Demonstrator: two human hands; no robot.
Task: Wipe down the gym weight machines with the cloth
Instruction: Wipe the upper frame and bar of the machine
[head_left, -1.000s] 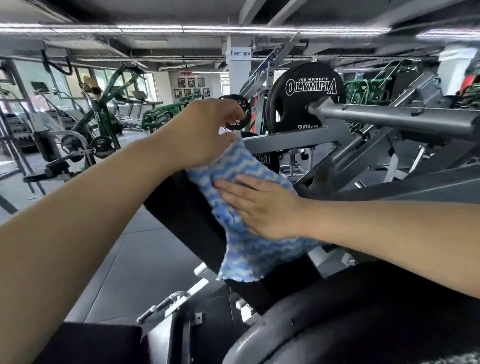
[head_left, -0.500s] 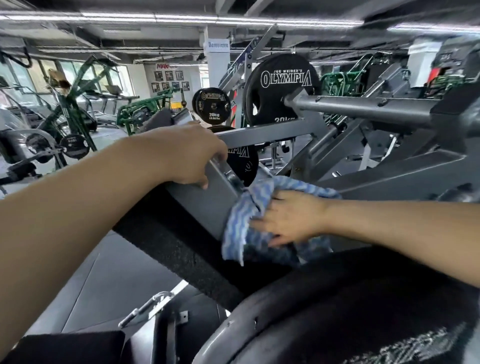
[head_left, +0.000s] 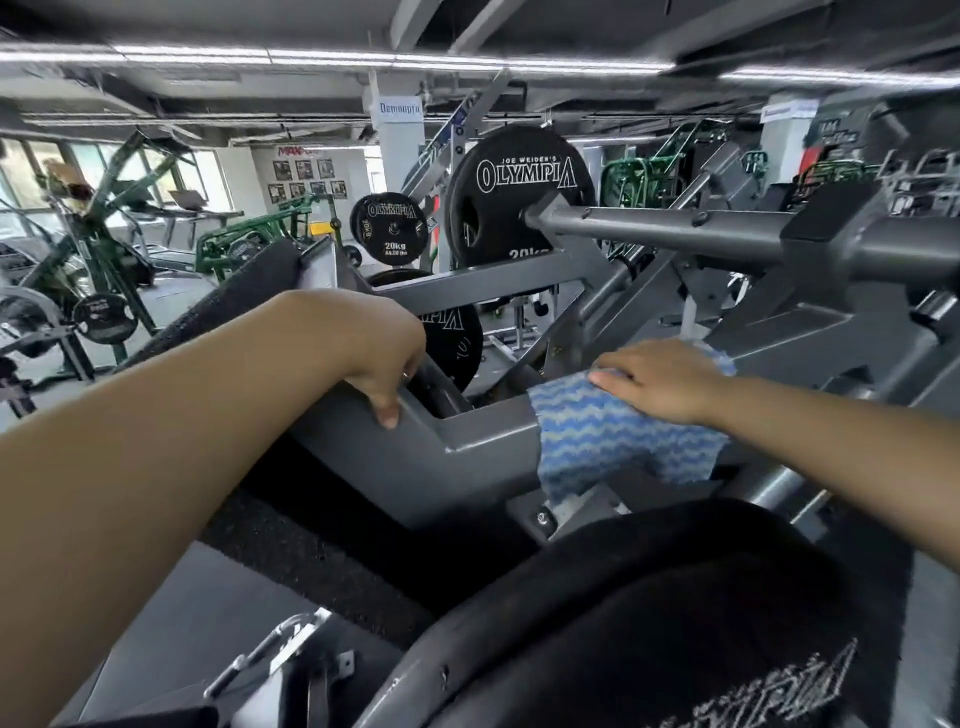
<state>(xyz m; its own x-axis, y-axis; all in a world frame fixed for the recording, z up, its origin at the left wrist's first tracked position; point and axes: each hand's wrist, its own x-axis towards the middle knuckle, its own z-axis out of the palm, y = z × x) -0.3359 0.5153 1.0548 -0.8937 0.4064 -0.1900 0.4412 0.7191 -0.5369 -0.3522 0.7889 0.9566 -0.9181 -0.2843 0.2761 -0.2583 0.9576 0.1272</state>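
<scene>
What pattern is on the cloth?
Blue and white wavy stripes on the cloth, seen in the head view.

"JOE WEIDER'S OLYMPIA" and "20kg" are printed on the large weight plate (head_left: 511, 192) at upper centre. "OLYMPIA" and "20kg" are printed on the smaller weight plate (head_left: 390, 228) left of it. "Demonpro" is read on the pillar sign (head_left: 399, 108) above.

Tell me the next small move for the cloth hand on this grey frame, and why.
Probably slide the right hand and the blue cloth leftward along the grey frame toward the left hand. The cloth lies draped over the frame under flat fingers, and the bare stretch between the hands looks unwiped, while the left hand grips the frame's edge.
</scene>
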